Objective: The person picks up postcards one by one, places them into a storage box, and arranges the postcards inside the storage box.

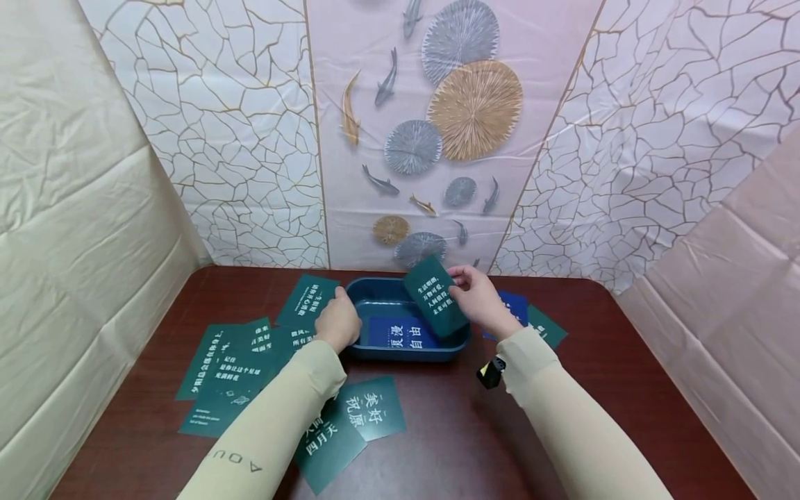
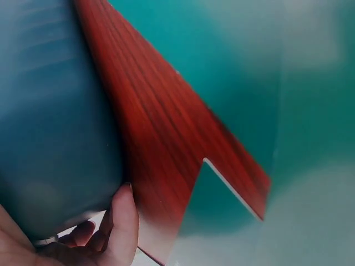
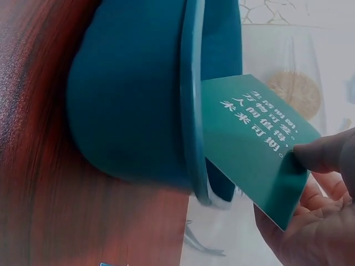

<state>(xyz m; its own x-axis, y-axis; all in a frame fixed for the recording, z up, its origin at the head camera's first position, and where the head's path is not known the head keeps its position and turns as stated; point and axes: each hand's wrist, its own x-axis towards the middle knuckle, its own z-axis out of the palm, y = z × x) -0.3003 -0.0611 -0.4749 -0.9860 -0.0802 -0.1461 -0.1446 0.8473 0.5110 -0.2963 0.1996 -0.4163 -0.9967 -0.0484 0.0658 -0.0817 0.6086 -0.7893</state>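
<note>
From where I stood, the green card (image 1: 431, 295) was held up slantwise at the right end of a blue basin (image 1: 400, 355), its lower end inside the rim and its upper corner above the far wall. The right hand (image 1: 480, 298) had it in a pinch by the right edge, thumb on the printed face and fingers behind. It looked light and fairly stiff, lying flat from edge to edge without sagging; I judged its smooth face a little slippery, and its corners easy to crease. An edge or corner, pinched lightly, seemed the place to take it, leaving the lettering uncovered. The left hand (image 1: 338, 321) gripped the basin's left end, its fingers curled at the rim. That basin seemed to be smooth, rigid plastic, steadiest when held by the lip. Inside it a blue card (image 1: 400, 333) lay printed side up, partly covered by the green one; whether the two touched, I could not tell. Outside on the table (image 1: 450, 430), more green cards (image 1: 240, 375) overlapped to the left, two (image 1: 371, 410) lay nearer, and others (image 1: 546, 326) showed beyond the right wrist.
</note>
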